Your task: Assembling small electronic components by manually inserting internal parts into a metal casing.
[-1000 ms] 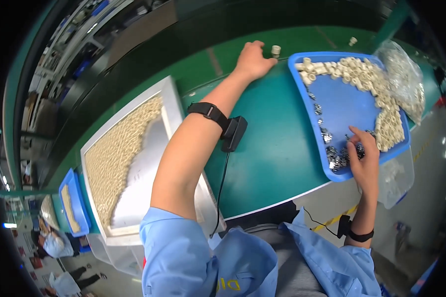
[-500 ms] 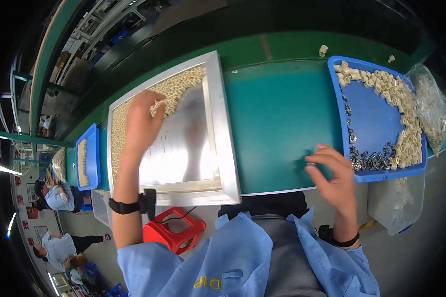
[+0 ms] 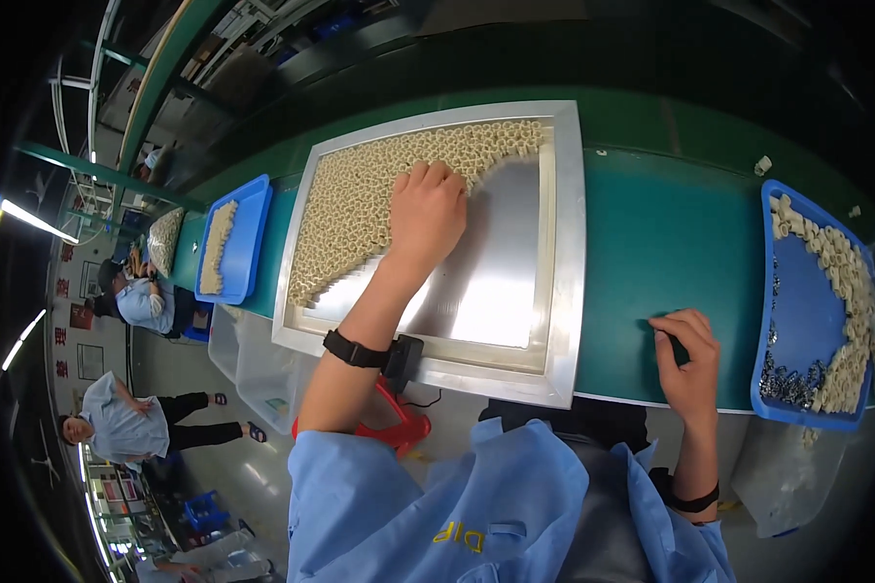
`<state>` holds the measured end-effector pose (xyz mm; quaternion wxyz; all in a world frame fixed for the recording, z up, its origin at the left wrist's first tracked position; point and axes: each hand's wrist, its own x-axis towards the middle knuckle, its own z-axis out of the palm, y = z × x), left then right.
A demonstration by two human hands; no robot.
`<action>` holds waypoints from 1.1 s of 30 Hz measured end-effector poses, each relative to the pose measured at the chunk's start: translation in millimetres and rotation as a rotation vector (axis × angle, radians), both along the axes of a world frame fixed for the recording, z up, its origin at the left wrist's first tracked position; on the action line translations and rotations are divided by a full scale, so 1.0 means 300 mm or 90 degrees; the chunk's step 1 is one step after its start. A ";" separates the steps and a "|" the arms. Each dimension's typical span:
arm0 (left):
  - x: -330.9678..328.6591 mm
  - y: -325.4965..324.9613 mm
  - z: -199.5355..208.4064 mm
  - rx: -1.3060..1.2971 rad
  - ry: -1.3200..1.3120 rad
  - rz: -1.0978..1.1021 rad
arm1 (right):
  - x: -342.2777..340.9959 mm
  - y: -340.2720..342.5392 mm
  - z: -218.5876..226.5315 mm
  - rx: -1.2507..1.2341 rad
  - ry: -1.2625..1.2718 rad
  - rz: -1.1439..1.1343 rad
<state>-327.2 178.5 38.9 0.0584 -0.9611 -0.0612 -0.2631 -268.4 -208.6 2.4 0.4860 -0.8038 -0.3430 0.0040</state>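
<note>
Above the metal-framed tray (image 3: 572, 253) is my left hand (image 3: 428, 216), its fingers curled down at the edge of the packed cream ring-shaped parts (image 3: 360, 194). Its fingertips are hidden, so anything in them does not show. To the right, my right hand (image 3: 688, 364) hovers over the front of the green table, thumb and fingertips pinched together. Whatever is between them is too small to make out. Nearest to it on the right stands a blue tray (image 3: 795, 301), with loose cream rings (image 3: 851, 335) and a pile of small shiny metal pieces (image 3: 789, 384).
Another blue tray (image 3: 253, 238) with a strip of cream parts stands at the left, beside a clear bag (image 3: 165, 243). A red stool (image 3: 399, 423) is below the table's front edge. Two loose rings lie near the back right. Other people are farther left.
My view has turned left, so the table and trays appear farther right. My left hand has shifted right across the framed tray, its fingers now curled down. My right hand stays pinched beside the blue tray.
</note>
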 end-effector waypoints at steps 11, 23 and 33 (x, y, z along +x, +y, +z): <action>-0.155 -0.228 0.063 -0.722 -0.099 -0.224 | 0.024 0.011 0.036 0.168 0.159 0.040; -0.260 -0.590 0.091 -1.252 -0.070 -0.371 | 0.003 0.110 0.246 0.372 0.064 0.308; -0.314 -0.589 0.099 -1.199 -0.075 -0.339 | -0.018 0.132 0.278 0.299 0.053 0.351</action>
